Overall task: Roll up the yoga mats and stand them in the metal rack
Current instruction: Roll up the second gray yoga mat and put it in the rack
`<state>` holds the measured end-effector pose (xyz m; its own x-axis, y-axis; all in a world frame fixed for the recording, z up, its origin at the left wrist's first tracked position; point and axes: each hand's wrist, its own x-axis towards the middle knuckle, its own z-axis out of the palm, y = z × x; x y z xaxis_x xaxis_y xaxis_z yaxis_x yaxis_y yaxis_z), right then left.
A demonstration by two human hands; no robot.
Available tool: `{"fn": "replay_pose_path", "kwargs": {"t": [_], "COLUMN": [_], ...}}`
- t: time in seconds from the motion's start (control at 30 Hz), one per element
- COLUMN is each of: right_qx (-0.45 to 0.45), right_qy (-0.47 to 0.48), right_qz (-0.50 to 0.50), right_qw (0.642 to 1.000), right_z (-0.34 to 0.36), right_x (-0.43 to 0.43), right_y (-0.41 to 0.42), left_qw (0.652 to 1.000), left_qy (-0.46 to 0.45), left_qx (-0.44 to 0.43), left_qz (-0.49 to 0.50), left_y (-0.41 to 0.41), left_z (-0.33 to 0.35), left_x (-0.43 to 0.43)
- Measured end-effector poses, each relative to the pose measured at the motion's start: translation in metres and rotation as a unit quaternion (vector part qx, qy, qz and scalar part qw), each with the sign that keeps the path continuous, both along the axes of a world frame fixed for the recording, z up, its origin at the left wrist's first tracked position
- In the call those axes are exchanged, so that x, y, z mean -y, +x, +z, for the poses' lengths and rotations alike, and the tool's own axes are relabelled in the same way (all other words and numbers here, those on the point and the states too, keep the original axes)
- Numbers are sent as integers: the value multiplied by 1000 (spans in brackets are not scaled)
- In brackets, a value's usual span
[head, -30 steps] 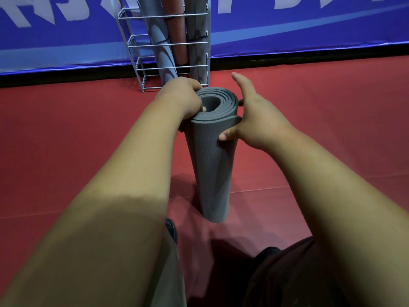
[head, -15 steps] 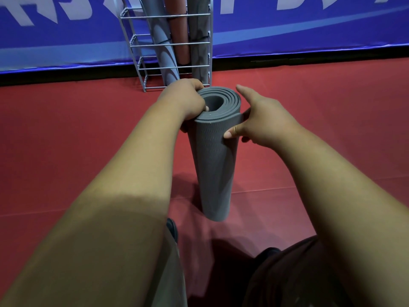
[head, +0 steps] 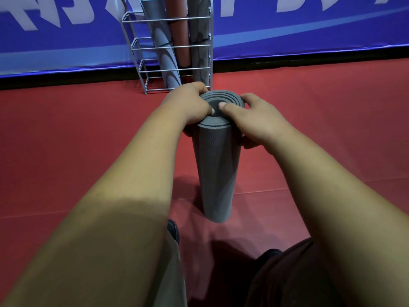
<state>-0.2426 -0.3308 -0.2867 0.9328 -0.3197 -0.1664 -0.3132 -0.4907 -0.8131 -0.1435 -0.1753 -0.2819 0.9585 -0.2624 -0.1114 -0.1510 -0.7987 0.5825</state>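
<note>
Head cam: L hand & R hand both clasp grey mat roll at top. Foam looks light, squashy, prob springs open; I'd grab mid-roll, seam pinned.

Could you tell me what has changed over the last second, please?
The right hand moved from the side of the rolled grey foam yoga mat onto its top end, thumb now pressing the spiral. The left hand keeps its grip on the top rim; the mat stays upright on the red floor, short of the metal wire rack.
</note>
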Motion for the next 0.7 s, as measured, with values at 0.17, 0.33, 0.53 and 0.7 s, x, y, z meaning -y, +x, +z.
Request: {"fn": "replay_pose_path", "kwargs": {"t": [0.17, 0.33, 0.53, 0.7], "right_qx": [-9, -3, -9, -26], "right_qy": [4, 19, 25, 2], "right_qz": [-10, -16, -8, -9], "right_qw": [1000, 1000, 1000, 1000], "right_z": [6, 6, 8, 4], "right_x": [-7, -7, -12, -15], "right_y": [4, 11, 11, 10], "left_qw": [1000, 999, 997, 996], "left_qy": [-14, -34, -18, 5], "left_qx": [5, 22, 28, 51], "left_qz": [6, -20, -71, -72], "left_y": [-3, -1, -1, 3], "left_z": [2, -1, 2, 1], "left_x": [-2, -2, -6, -6]}}
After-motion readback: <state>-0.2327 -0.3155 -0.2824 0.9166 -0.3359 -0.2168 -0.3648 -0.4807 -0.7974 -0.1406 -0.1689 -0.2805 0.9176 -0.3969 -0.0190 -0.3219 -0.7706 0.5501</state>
